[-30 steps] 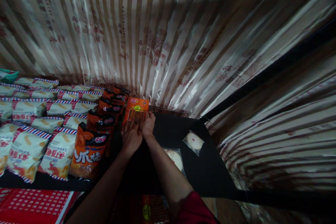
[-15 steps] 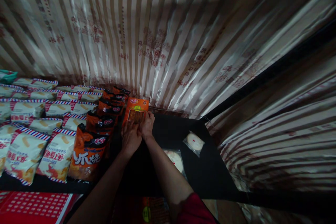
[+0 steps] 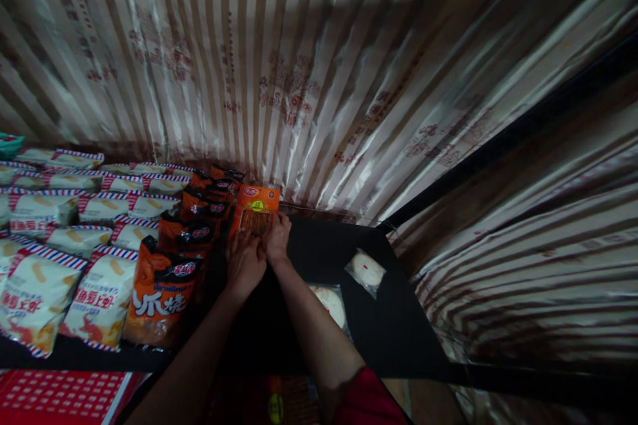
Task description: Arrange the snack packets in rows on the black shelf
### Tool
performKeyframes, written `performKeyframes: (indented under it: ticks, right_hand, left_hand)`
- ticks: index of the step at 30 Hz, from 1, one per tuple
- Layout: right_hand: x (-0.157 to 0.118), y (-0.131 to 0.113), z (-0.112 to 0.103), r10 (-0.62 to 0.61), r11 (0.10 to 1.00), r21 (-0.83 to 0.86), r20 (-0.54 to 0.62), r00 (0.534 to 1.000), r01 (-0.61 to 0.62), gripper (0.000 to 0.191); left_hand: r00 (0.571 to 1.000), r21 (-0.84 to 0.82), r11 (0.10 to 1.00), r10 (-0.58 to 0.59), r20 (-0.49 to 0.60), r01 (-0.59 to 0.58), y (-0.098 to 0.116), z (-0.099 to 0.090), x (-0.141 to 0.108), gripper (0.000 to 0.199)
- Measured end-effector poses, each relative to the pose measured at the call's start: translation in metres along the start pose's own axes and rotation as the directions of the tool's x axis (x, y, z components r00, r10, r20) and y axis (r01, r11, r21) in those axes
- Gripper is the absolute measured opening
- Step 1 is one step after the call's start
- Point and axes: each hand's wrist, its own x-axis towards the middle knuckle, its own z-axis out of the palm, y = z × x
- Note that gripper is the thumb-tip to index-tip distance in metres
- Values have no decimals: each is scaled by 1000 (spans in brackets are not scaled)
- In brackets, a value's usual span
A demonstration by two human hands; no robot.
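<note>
An orange snack packet (image 3: 259,196) with a yellow label and a window showing brown strips stands at the back of the black shelf (image 3: 393,332). My left hand (image 3: 245,262) is curled at its lower left, and my right hand (image 3: 277,238) grips its lower right edge. Both hands close on the packet, their fingertips partly hidden. Left of it runs a row of orange-and-black snack bags (image 3: 162,295). A clear-wrapped round white item (image 3: 329,305) lies partly behind my right forearm, with a second wrapped white round (image 3: 367,269) farther right.
Several rows of white snack bags (image 3: 100,295) with striped edges fill the left side. Striped, wrinkled sheeting (image 3: 299,80) hangs behind the shelf, with a dark slanting bar (image 3: 478,153) at right. A red perforated basket (image 3: 60,395) is below left, and another packet with a yellow label (image 3: 276,406) is below the shelf edge.
The view has shifted slightly, so the bags and packet appear a little farther left. Both hands stay on the orange packet, with barely any visible movement.
</note>
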Motion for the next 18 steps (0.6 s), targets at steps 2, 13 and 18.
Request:
performKeyframes:
  ticks: [2,13,18]
  right_hand:
    - [0,-1,0,-1,1000,-3,14,1000,2,39]
    - [-1,2,2,-44,999,-17,-5,999,44,39]
    - [-1,1,2,-18,999,-40,30,999,19,38]
  left_hand:
    - [1000,-7,1000,0,3,0,0,0,0,34]
    - [1000,-28,1000,2,9,-1,0,0,-1,34]
    - [1000,-27,1000,8,-4,-9,0,-1,-1,33]
